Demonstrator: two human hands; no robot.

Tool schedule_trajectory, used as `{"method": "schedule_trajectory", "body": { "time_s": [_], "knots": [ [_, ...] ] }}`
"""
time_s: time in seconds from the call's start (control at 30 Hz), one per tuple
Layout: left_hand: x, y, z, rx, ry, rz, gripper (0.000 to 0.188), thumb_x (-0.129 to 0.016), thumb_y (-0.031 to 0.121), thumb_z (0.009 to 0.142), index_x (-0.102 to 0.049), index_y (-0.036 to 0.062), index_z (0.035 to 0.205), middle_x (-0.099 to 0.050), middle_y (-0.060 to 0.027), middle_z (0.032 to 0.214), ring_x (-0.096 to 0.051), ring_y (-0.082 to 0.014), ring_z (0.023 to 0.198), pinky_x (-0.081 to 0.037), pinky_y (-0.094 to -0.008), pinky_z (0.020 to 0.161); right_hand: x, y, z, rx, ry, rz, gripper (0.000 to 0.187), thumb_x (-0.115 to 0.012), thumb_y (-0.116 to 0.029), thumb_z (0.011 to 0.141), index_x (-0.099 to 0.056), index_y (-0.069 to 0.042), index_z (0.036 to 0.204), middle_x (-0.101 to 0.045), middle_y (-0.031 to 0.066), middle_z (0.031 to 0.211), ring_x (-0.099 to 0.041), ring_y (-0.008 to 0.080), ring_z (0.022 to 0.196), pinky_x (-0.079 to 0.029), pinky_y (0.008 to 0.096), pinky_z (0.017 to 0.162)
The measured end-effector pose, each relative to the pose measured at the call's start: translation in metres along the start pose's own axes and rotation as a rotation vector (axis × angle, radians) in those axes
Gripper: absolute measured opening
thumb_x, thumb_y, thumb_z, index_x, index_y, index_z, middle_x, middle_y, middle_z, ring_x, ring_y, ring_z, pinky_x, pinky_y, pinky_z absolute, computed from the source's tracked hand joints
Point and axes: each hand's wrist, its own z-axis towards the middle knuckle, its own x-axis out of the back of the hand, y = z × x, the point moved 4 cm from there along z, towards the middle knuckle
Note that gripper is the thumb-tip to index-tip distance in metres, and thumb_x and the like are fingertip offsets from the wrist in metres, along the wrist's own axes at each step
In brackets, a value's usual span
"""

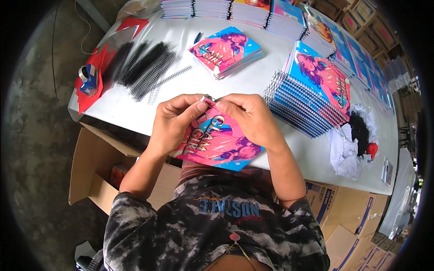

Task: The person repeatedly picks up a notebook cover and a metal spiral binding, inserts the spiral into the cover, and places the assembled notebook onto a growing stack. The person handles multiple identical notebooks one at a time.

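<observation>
A notebook (221,144) with a pink and blue illustrated cover is held over the table's near edge, turned sideways. My left hand (174,119) pinches its far edge between thumb and fingers. Close beside it, my right hand (251,117) grips the same edge. A small dark bit of what looks like spiral wire shows between the fingertips; the rest is covered by them. Beyond my hands lies a short stack of similar notebooks (226,52) with no coil visible. Black spiral coils (151,67) are heaped at the left, one lying loose.
At the right stands a tall stack of spiral-bound notebooks (312,95), beside crumpled white cloth (343,151). More stacks (251,13) line the far edge. A blue tape dispenser (89,83) rests on red sheets (86,104). An opened cardboard box (92,176) sits below the table's left side.
</observation>
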Motion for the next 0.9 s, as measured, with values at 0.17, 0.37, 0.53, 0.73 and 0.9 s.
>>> {"method": "schedule_trajectory", "body": {
  "time_s": [0.17,0.37,0.53,0.73,0.9],
  "knots": [
    [-0.008,-0.004,0.019,0.009,-0.197,-0.046,0.010,-0.063,0.000,0.080,-0.061,-0.0021,0.089,-0.062,-0.0040,0.083,-0.057,-0.0073,0.077,-0.047,-0.0216,0.069,0.004,0.016,-0.009,-0.090,0.171,0.272,0.014,-0.069,0.007,0.070,-0.058,0.004,0.077,-0.065,0.0070,0.075,-0.061,0.0090,0.071,-0.050,0.0233,0.065],
    [-0.013,-0.004,0.041,0.015,-0.381,0.203,0.014,-0.057,-0.006,0.069,-0.056,0.0032,0.080,-0.052,0.0008,0.077,-0.050,-0.0062,0.072,-0.042,-0.0213,0.066,0.000,0.000,-0.021,0.115,0.334,-0.078,0.018,-0.070,0.009,0.066,-0.056,0.003,0.076,-0.057,0.0076,0.076,-0.062,0.0154,0.068,-0.050,0.0263,0.061],
    [-0.031,0.039,0.047,-0.471,-0.249,0.683,0.045,-0.072,0.012,0.072,-0.051,-0.0009,0.110,-0.054,-0.0070,0.097,-0.055,-0.0124,0.083,-0.044,-0.0259,0.077,0.035,-0.005,-0.032,0.332,0.568,0.184,0.025,-0.068,0.003,0.074,-0.054,-0.001,0.093,-0.057,0.0057,0.085,-0.058,0.0128,0.076,-0.047,0.0265,0.064],
    [-0.077,0.041,0.078,-0.374,-0.069,0.172,0.053,-0.059,0.015,0.088,-0.032,-0.0049,0.129,-0.060,-0.0123,0.100,-0.055,-0.0127,0.093,-0.043,-0.0234,0.080,0.114,-0.050,-0.046,0.767,0.929,0.721,0.042,-0.052,-0.004,0.089,-0.033,-0.008,0.126,-0.052,0.0100,0.109,-0.054,0.0171,0.095,-0.049,0.0365,0.077],
    [-0.144,0.085,0.100,-0.966,0.171,0.486,0.077,-0.073,0.023,0.077,-0.027,-0.0053,0.131,-0.052,-0.0171,0.114,-0.048,-0.0205,0.107,-0.039,-0.0303,0.090,0.171,-0.078,-0.075,0.931,0.927,0.404,0.041,-0.051,-0.001,0.088,-0.035,-0.007,0.125,-0.053,0.0110,0.110,-0.055,0.0220,0.098,-0.051,0.0411,0.075]
  ]
}}
